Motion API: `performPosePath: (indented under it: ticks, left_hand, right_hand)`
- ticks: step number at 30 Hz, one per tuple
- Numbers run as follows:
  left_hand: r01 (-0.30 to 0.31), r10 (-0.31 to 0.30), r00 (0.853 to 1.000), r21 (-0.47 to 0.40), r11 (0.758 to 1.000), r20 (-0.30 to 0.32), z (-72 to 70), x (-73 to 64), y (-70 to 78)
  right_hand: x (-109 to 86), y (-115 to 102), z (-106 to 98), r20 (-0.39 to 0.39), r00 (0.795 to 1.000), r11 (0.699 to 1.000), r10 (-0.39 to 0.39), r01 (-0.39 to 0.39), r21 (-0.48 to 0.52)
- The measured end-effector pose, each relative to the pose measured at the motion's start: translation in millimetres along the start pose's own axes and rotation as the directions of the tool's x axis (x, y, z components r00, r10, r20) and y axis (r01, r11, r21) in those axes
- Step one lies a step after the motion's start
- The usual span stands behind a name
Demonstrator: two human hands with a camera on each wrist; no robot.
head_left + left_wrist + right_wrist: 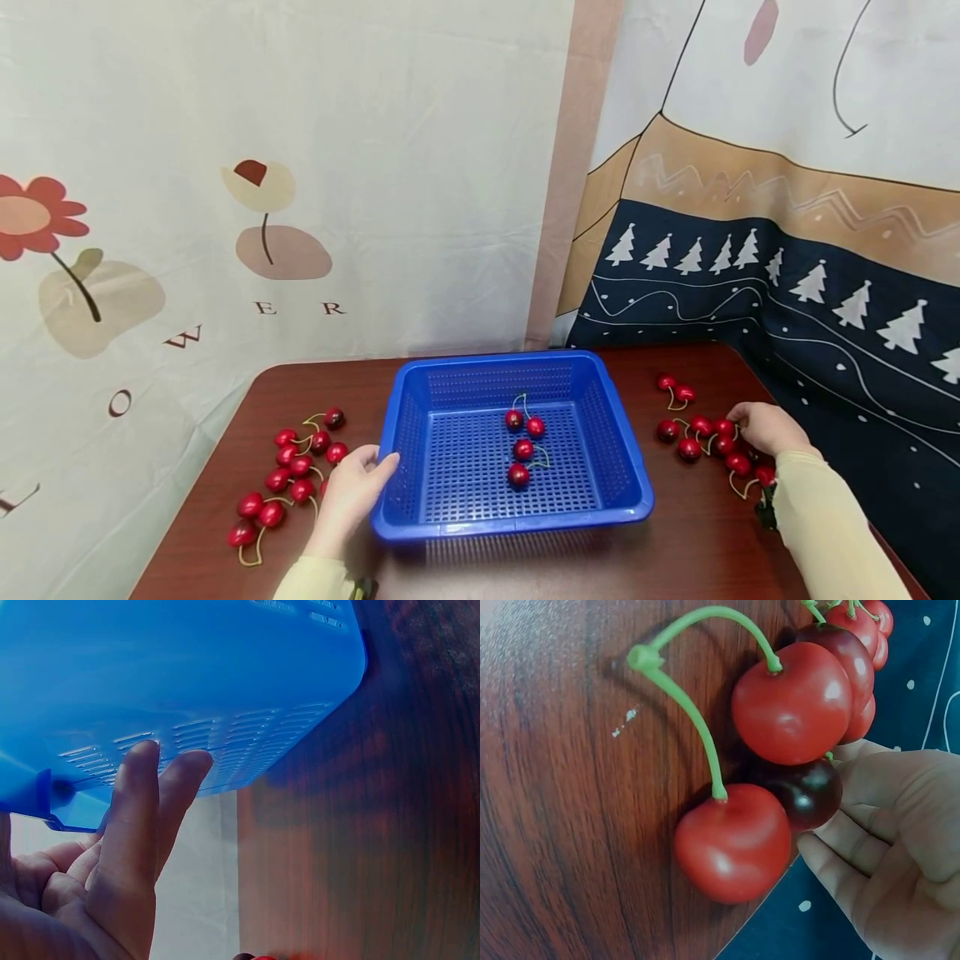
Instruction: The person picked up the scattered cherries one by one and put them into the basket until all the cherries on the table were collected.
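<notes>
A blue basket (510,527) sits at the middle of a dark brown desk (600,575), its far rim close to the far edge. The person's left hand (350,492) grips the basket's left side, thumb over the rim and fingers against the outer wall, so the grip is closed down to the thickness of the plastic.

Inside, right of the basket's centre, lie four cherries (518,475) in two stemmed pairs. A cluster of red cherries (277,480) spreads along the left edge of the desk, just beside the left hand.

Near the right edge, the right hand (768,429) reaches into another cherry cluster (689,450). Its bent fingers touch a dark cherry (804,793); whether they are closed firmly on it, one cannot tell. A red pair (735,844) on a forked green stem lies right beside that cherry, and a separate pair (684,393) rests toward the far right corner. Dark blue cloth (885,433) hangs beyond the right edge.
</notes>
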State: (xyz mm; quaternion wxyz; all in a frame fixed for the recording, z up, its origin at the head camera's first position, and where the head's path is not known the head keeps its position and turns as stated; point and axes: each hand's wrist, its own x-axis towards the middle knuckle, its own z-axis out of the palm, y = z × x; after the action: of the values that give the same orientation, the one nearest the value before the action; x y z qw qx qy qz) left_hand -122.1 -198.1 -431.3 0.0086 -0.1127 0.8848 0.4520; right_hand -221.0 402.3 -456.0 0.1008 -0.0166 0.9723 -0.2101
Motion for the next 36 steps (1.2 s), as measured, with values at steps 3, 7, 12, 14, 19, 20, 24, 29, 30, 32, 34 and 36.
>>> performPosePath:
  ticks: [3,7,12,14,19,20,24,29,30,32,34,36]
  left_hand:
    - [-0.002,0.002,1.000,-0.003,1.000,-0.002,0.2,-0.2,0.2]
    - [-0.002,0.002,1.000,-0.005,1.000,-0.005,0.3,-0.5,0.3]
    - [0.000,0.000,1.000,-0.005,1.000,-0.003,0.3,-0.3,0.2]
    - [0.005,-0.005,1.000,-0.004,1.000,0.000,0.3,-0.2,-0.3]
    - [0.010,-0.010,1.000,-0.007,1.000,0.001,0.6,-0.4,-0.9]
    - [0.010,-0.010,1.000,-0.007,1.000,0.000,0.7,-0.5,-0.8]
    - [0.009,-0.009,1.000,0.001,1.000,0.001,1.1,-0.3,-0.9]
    - [0.006,-0.006,1.000,-0.003,1.000,0.001,1.3,0.0,-1.7]
    - [0.006,-0.006,1.000,-0.003,1.000,0.001,1.2,0.0,-1.8]
    - [0.006,-0.006,1.000,-0.002,1.000,0.001,1.1,0.0,-1.9]
    - [0.002,-0.002,1.000,-0.002,1.000,0.000,1.2,0.3,-2.0]
    - [-0.001,0.001,1.000,-0.005,1.000,-0.002,1.4,0.4,-2.1]
  right_hand:
    - [1.1,3,2,-0.006,1.000,1.000,-0.001,0.001,-0.004]
    - [1.9,6,4,-0.011,1.000,1.000,0.000,0.000,-0.009]
    - [1.7,6,2,0.002,1.000,1.000,0.012,-0.012,0.003]
    - [1.6,6,2,0.004,1.000,1.000,0.015,-0.015,0.004]
    - [1.5,7,0,-0.017,1.000,1.000,-0.002,0.001,-0.022]
    - [1.3,8,-1,-0.022,1.000,1.000,-0.005,0.005,-0.027]
    - [-1.3,10,-5,-0.032,0.999,0.999,-0.009,0.008,-0.036]
    - [-5.3,10,-14,-0.027,0.999,0.999,-0.021,0.020,-0.040]
    - [-6.0,10,-15,-0.022,0.999,0.999,-0.023,0.022,-0.039]
    - [-7.4,9,-20,-0.011,1.000,0.999,-0.019,0.019,-0.031]
    - [-8.8,7,-23,-0.007,1.000,1.000,-0.010,0.010,-0.020]
    - [-10.1,6,-27,-0.007,1.000,1.000,-0.001,0.000,-0.008]
